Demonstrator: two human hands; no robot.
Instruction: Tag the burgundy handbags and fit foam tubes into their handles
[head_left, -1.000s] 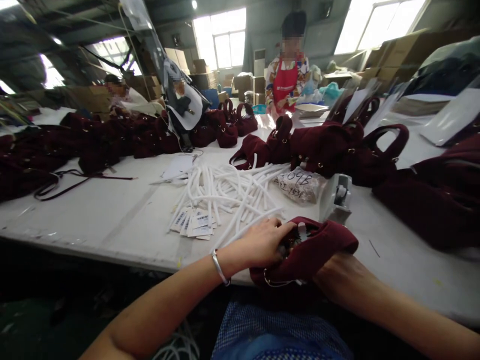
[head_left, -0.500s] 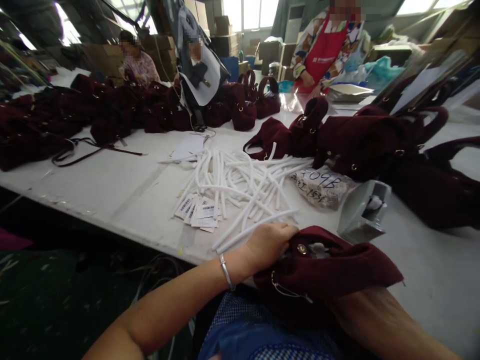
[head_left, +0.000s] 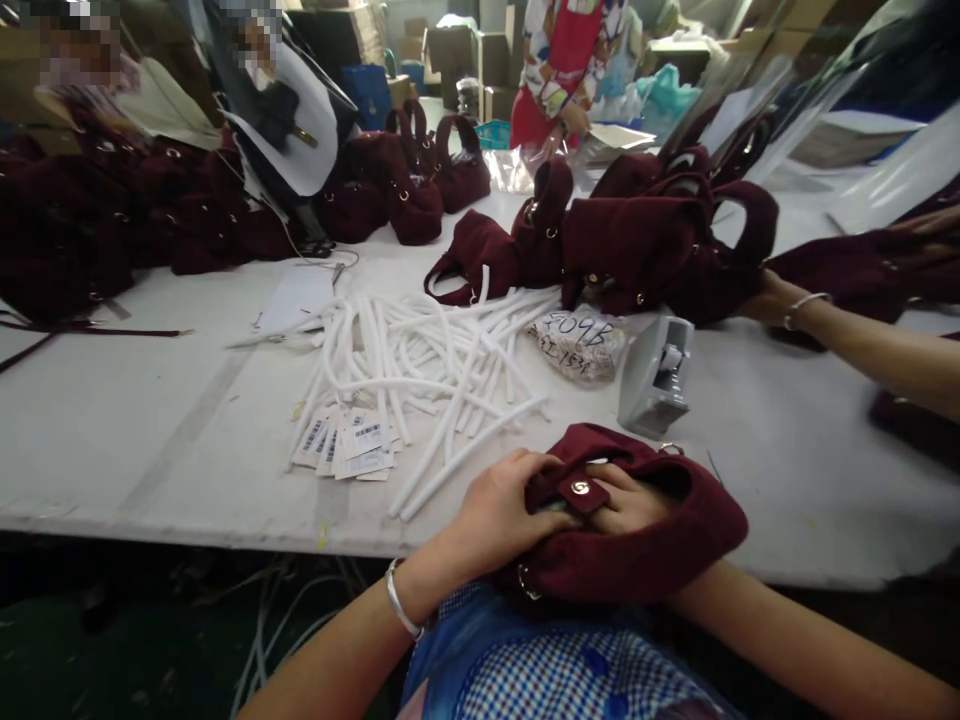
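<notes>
A burgundy handbag (head_left: 622,565) lies at the table's near edge, against my lap. My left hand (head_left: 510,505) grips the left rim of its opening, with the thumb at the inside. My right hand (head_left: 634,505) comes from under the bag's handle band, its fingers closed on the edge of the opening, fingertips partly hidden. Between the two hands sits a small tab with a gold snap (head_left: 580,488). Just beyond the bag stands a grey tape dispenser (head_left: 651,385).
White foam tubes (head_left: 420,360) are heaped mid-table beside barcode tags (head_left: 349,440) and a marked plastic packet (head_left: 577,345). More burgundy bags (head_left: 637,245) stand behind. At the right, another person's hand (head_left: 776,298) touches one. A co-worker in a red apron (head_left: 566,60) stands opposite.
My right hand has come into view at the bag's opening, fingers by the snap tab. The view has shifted right and down. Another person's arm has entered at the right.
</notes>
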